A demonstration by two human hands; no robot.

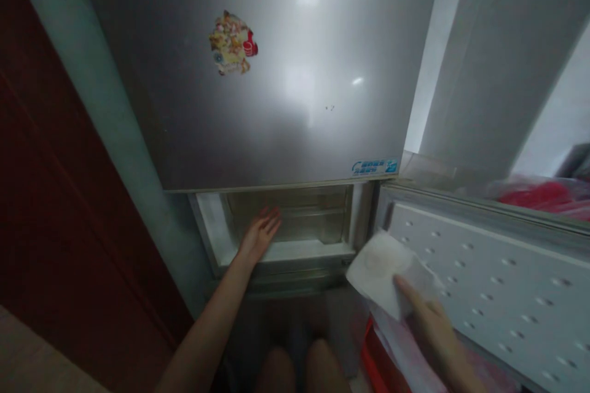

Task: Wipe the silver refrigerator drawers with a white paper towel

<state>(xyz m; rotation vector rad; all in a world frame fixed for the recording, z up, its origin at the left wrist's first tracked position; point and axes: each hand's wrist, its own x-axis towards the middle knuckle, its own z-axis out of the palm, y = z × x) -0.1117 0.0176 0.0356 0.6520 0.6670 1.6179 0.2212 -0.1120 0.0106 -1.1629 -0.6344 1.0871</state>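
Observation:
My left hand (261, 234) is at the mouth of the lower fridge compartment (290, 252), palm up with the fingers stretched out and nothing in them. Drawer fronts show dimly inside that compartment. On the right, my right hand (426, 313) grips a white sheet that looks like a paper towel (382, 267), with a faint darker patch on it. The towel hangs in front of the opened lower door (498, 282), whose dimpled white inner side faces me. Whether the towel touches the door I cannot tell. Motion blurs the right hand slightly.
Above the opening is the closed silver upper door (276, 129), with a torn sticker (232, 44). A dark red wooden panel (69, 196) stands close on the left. A red container (380, 362) and plastic bags sit below the open door. More red bagging (539, 196) lies behind it.

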